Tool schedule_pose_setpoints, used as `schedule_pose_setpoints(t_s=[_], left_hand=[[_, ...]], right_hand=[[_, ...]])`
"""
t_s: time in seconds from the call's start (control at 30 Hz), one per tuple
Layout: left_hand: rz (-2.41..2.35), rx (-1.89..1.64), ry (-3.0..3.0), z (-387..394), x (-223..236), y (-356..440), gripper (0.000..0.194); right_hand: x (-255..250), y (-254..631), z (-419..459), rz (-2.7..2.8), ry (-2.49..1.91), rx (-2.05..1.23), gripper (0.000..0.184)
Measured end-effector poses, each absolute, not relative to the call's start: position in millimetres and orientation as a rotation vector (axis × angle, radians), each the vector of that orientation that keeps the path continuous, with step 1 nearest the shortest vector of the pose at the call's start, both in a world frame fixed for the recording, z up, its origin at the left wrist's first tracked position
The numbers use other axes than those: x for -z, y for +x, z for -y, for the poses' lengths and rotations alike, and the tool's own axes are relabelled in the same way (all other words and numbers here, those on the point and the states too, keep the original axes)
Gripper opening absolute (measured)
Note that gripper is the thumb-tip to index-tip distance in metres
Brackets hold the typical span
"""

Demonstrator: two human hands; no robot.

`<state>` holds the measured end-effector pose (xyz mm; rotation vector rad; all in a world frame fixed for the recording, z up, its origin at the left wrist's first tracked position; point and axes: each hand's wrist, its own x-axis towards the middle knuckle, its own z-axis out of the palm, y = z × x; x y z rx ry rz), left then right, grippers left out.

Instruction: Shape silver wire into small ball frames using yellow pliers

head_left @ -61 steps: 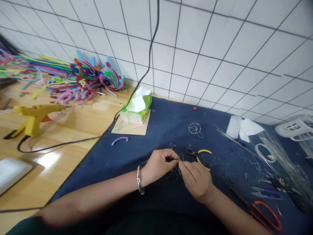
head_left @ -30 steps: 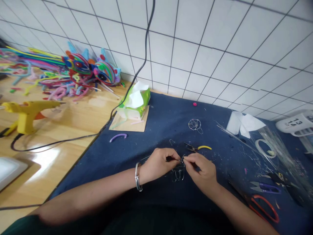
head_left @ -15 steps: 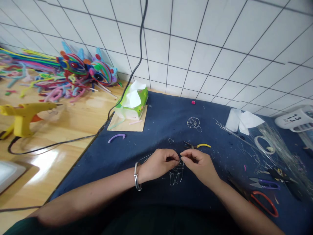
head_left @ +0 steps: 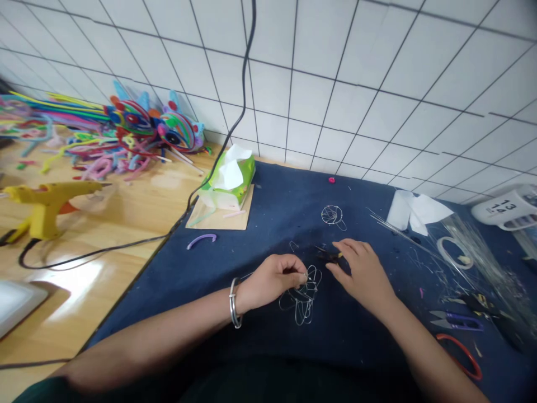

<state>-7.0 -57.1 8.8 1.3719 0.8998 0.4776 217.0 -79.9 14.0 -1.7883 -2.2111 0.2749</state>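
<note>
Between the thumb and fingers of my left hand is a looped wire piece, thin and silvery, with several petal-like loops spreading below and right of the fingertips. My right hand is off the wire, its thumb and fingers apart. Its fingertips are at the pliers, whose dark jaws point left and whose yellow handles are mostly hidden behind the hand. I cannot tell whether the fingers touch them. Farther back lies a round wire hoop with wires crossing inside. A small bent wire lies left of the pliers.
On the dark blue cloth, red-handled scissors, purple snips, loose wires and a white coil lie right. A tissue pack stands at the back. Left are a yellow glue gun and pipe cleaners.
My right hand has let go of the wire piece, moved right and opened beside the pliers. My left hand has kept its hold, and more of the wire loops now show.
</note>
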Motion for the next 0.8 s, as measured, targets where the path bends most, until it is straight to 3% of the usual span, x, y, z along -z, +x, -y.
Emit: schedule_pose_setpoints(t_s=[0.1,0.37,0.57,0.8], left_hand=[[-0.882,-0.519,1.369,54.5,-9.4,-7.6,0.011],[-0.865,-0.572,1.404,51.8,-5.5,-7.4,0.011],[-0.893,-0.555,1.455,51.7,-5.4,-7.6,0.011],[-0.930,-0.551,1.556,52.3,-9.7,-6.8,0.011]], right_hand=[[-0.1,224.3,81.8,2.444,-1.896,0.054,0.060],[19.2,218.1,84.5,2.575,-1.853,0.326,0.039],[17.3,228.0,80.5,2.370,-1.658,0.141,0.025],[-9.7,222.8,91.1,2.394,-1.461,-0.146,0.022]])
